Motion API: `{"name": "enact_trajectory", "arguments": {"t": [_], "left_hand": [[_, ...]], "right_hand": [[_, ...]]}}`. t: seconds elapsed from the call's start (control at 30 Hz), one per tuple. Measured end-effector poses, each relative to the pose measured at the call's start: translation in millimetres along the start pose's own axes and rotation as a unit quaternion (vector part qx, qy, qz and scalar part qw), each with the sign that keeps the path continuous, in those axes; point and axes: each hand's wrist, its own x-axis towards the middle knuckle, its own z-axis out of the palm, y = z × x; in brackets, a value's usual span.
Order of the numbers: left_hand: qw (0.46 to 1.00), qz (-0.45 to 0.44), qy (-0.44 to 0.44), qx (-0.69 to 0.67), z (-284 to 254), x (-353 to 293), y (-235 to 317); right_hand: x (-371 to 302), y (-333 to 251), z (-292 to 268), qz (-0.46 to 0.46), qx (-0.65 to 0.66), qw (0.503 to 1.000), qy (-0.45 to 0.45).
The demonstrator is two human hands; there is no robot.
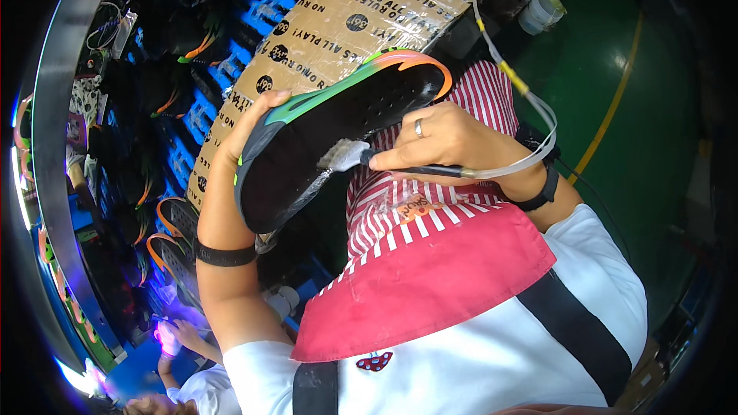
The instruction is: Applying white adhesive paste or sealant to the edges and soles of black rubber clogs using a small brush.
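Observation:
My left hand grips a shoe sole by its left side, the thumb over the edge and the other fingers hidden behind it. The sole is tilted, its black inner face toward me, with a green and orange rim and small holes near the far end. In my right hand is a glue brush with a black handle, pinched between the fingers. Its pale bristles touch the middle of the sole, where a shiny wet streak shows. A clear tube runs from the handle over my right wrist.
Beyond the sole lies a tabletop covered in brown printed sheeting. Blue racks with several dark soles stand at left, near a pair of soles. A white tub sits far right. Another person works at lower left.

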Motion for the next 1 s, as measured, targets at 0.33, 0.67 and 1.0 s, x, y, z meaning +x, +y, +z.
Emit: {"name": "enact_trajectory", "arguments": {"t": [0.33,0.67,1.0], "left_hand": [[0.99,0.068,0.12,0.037,-22,-6,-14],[0.984,0.097,0.146,-0.03,-2,-31,-29],[0.982,0.098,0.104,-0.12,-1,-39,-37]], "right_hand": [[-8,3,11,-0.012,-0.045,0.998,0.038],[-17,8,22,0.001,-0.063,0.995,0.074],[-21,7,29,0.061,-0.025,0.984,0.166]]}}
